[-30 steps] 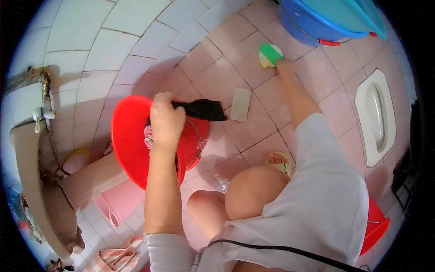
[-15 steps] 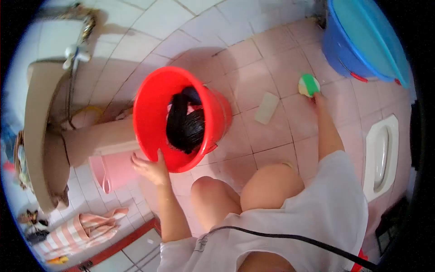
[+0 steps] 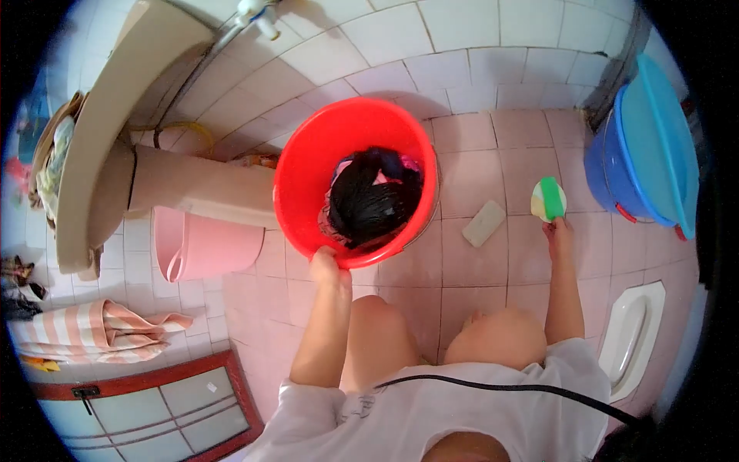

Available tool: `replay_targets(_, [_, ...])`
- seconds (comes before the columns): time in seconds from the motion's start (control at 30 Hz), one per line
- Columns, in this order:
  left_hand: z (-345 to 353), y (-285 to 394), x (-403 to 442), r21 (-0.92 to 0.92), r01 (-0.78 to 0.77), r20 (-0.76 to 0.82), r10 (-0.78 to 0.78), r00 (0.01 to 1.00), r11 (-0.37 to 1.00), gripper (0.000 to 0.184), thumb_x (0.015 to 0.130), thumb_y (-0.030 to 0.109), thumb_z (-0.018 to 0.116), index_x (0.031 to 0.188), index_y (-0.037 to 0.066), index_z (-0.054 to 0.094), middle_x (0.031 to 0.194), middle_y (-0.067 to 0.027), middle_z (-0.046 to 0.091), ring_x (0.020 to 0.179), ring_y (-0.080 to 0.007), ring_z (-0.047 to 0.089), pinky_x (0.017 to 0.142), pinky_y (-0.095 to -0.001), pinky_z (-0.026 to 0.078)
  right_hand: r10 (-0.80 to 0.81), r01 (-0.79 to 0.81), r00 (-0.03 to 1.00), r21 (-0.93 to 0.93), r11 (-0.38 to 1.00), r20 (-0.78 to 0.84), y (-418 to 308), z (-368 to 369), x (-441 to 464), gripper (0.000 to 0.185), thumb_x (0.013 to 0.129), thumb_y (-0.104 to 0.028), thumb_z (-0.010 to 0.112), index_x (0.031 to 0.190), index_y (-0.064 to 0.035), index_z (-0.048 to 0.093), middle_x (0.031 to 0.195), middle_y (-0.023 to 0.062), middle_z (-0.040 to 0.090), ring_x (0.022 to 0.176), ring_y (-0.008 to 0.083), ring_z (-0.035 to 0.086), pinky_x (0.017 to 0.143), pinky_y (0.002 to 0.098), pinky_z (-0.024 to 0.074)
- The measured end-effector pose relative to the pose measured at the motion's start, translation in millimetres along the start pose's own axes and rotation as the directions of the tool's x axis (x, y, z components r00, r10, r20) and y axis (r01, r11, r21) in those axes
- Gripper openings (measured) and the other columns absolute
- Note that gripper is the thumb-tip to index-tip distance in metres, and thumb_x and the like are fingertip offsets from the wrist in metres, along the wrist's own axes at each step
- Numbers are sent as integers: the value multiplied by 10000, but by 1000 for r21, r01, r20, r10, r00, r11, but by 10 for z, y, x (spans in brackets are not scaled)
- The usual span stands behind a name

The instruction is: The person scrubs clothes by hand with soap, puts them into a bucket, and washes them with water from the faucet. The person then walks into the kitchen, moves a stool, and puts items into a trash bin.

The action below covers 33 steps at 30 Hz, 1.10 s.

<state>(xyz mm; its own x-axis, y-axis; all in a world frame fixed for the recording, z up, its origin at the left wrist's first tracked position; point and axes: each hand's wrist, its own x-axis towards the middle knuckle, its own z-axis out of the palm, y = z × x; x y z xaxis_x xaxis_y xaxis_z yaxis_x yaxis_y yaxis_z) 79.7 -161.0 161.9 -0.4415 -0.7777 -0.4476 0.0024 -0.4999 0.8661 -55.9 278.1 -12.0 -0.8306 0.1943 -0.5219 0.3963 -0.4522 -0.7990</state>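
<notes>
A red bucket [image 3: 302, 165] stands in front of me with its mouth facing up toward me. Dark wet clothes [image 3: 376, 202], with some pink among them, lie inside it. My left hand [image 3: 327, 268] is closed around the bucket's near rim; part of its fingers is hidden. Off to the right, my right hand [image 3: 560, 232] pinches the near edge of a round white item with a green band [image 3: 550, 199], close to the floor. What exactly that item is does not show clearly.
A pale rectangular block [image 3: 484, 224] lies on the pink tiled floor between my hands. Blue buckets or basins [image 3: 608, 158] stand at the far right, near a squat toilet [image 3: 633, 339]. Left are a pink bin [image 3: 208, 242], a pedestal sink [image 3: 96, 185] and a striped towel [image 3: 85, 331].
The bucket has gone from tilted toward the left to more upright. My left hand, earlier spread against its side, now grips the rim. The right hand keeps the round item; the view has turned.
</notes>
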Motion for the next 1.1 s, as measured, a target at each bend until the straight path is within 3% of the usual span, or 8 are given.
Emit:
replay_targets(0.23, [563, -112, 294, -59, -124, -41, 122, 992, 991, 431, 650, -77, 387, 1065, -1, 474, 892, -99, 537, 801, -238, 540, 683, -357, 478, -82, 82, 992, -4, 997, 98, -551, 799, -334, 163, 816, -162, 539, 862, -6, 545, 737, 46, 542, 650, 116, 527, 625, 227, 463])
replay_targets(0.4, [546, 134, 423, 370, -97, 227, 12, 974, 924, 374, 706, 7, 529, 1073, -21, 466, 1027, -155, 537, 914, -269, 556, 777, -388, 470, -87, 93, 985, -32, 995, 146, -709, 1069, -517, 156, 815, -154, 542, 877, -11, 540, 766, 32, 540, 674, 101, 530, 652, 220, 461])
replay_targets(0.47, [439, 93, 740, 669, -658, 353, 631, 691, 347, 440, 763, 132, 590, 1130, -51, 430, 1111, -223, 487, 1028, -342, 490, 880, -448, 397, -82, 93, 982, -62, 994, 168, -741, 1135, -578, 161, 816, -156, 540, 890, -14, 541, 775, 30, 547, 681, 98, 530, 658, 223, 462])
replay_targets(0.53, [598, 470, 619, 774, -628, 452, 761, 465, -76, 559, 810, 270, 590, 1198, -71, 374, 1183, -277, 418, 1109, -396, 403, 948, -470, 311, -90, 100, 986, -62, 993, 144, -710, 1145, -543, 155, 794, -121, 517, 889, -1, 541, 782, 45, 554, 669, 112, 537, 636, 232, 469])
replay_targets(0.77, [2226, 2060, 325, 134, -944, 603, 781, -164, -301, 426, 894, 262, 449, 1171, -60, 425, 1173, -230, 435, 1090, -378, 385, 943, -442, 290, -39, 47, 992, -64, 997, 122, -1120, 1323, -983, 146, 806, -104, 511, 897, 5, 542, 784, 51, 567, 642, 120, 546, 590, 234, 467])
replay_targets(0.97, [3024, 2433, 252, -5, -998, 829, 557, -43, -69, 324, 916, 240, 353, 893, -6, 562, 929, -207, 567, 895, -360, 495, 884, -410, 333, 0, 3, 988, -18, 1000, 156, -1584, 1378, -1533, 153, 814, -115, 523, 909, 4, 543, 769, 42, 572, 626, 107, 545, 569, 219, 460])
replay_targets(1.03, [3071, 2390, 136, 256, -963, 811, 561, 167, -84, 325, 910, 223, 348, 863, -5, 575, 888, -196, 578, 851, -359, 501, 861, -416, 342, 33, -28, 992, -45, 999, 124, -1720, 1371, -1834, 153, 810, -110, 524, 909, 6, 542, 758, 42, 572, 618, 108, 546, 567, 219, 460])
replay_targets(1.1, [3221, 2264, 116, 347, -909, 763, 634, 129, -232, 324, 908, 223, 350, 870, 6, 586, 900, -194, 579, 860, -355, 501, 860, -417, 344, 90, -85, 994, -85, 993, 66, -1798, 1274, -2117, 153, 800, -85, 518, 915, 14, 541, 738, 45, 572, 598, 110, 547, 558, 223, 465])
